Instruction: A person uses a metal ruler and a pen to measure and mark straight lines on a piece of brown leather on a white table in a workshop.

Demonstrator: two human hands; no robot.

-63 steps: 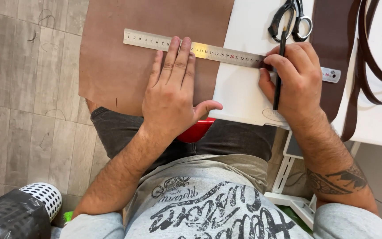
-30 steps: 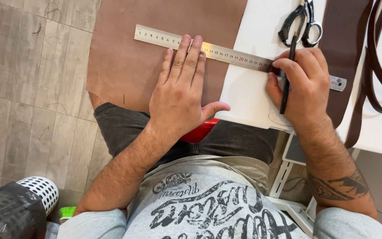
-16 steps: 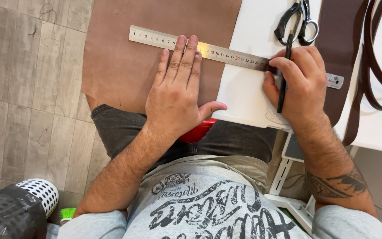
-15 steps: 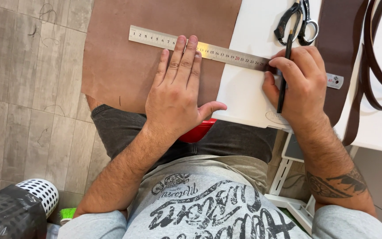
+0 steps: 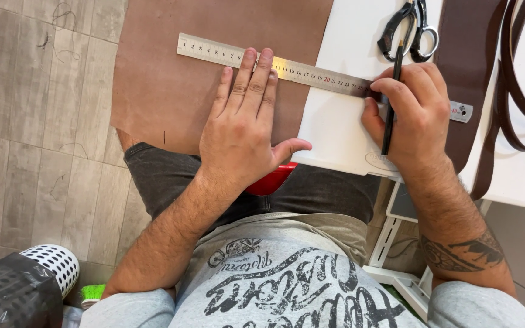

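A long steel ruler (image 5: 311, 71) lies slantwise across a brown leather sheet (image 5: 165, 73) and a white cutting board (image 5: 341, 121). My left hand (image 5: 244, 127) lies flat on the leather, its fingertips pressing the ruler's middle. My right hand (image 5: 411, 118) rests on the ruler's right part and grips a thin black pen-like tool (image 5: 391, 91), held upright along the hand. The tool's lower tip is hidden under my fingers.
Black-handled scissors (image 5: 409, 30) lie at the board's top edge. A dark brown leather piece (image 5: 463, 67) and dark straps (image 5: 514, 91) lie to the right. A red object (image 5: 268, 181) shows under the board. A white perforated basket (image 5: 56, 270) with a black bag (image 5: 7, 297) stands on the wood-look floor.
The view has shifted slightly between frames. Both hands, the ruler and the tool keep the same places relative to each other.
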